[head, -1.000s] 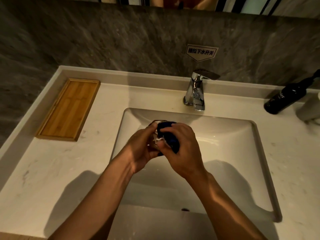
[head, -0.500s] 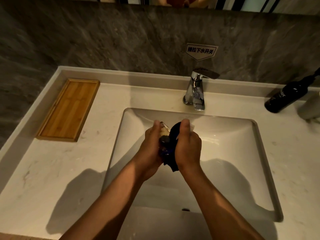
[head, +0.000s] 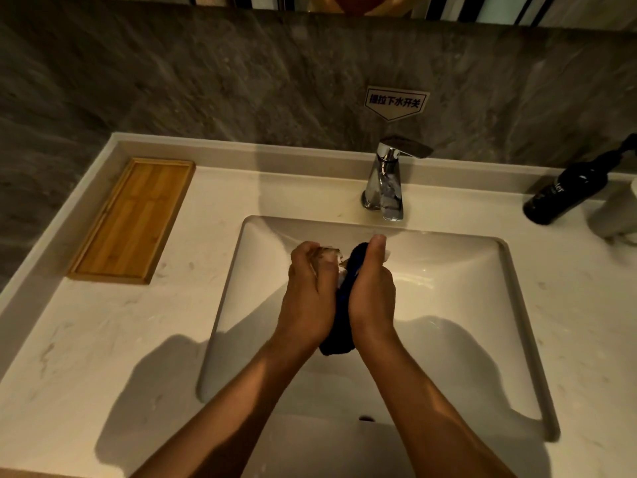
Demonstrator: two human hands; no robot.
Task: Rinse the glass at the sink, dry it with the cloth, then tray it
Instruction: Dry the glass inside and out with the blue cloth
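Observation:
Over the white sink basin [head: 448,305] my left hand [head: 308,298] is closed around a small clear glass [head: 325,256], of which only the top shows between my fingers. My right hand [head: 372,291] presses a dark blue cloth [head: 344,301] against the glass, thumb pointing up. The cloth hangs down between both wrists. An empty bamboo tray [head: 134,219] lies on the counter at the back left, well apart from my hands.
A chrome faucet [head: 387,181] stands behind the basin, with no water running. A black pump bottle [head: 568,191] and a pale object [head: 617,215] sit at the back right. The white marble counter [head: 103,339] surrounds the basin. A grey stone wall with a small sign [head: 396,102] rises behind.
Both hands have turned: the right hand rotated from over the cloth to thumb-up beside the glass, and the cloth now hangs lower between the wrists.

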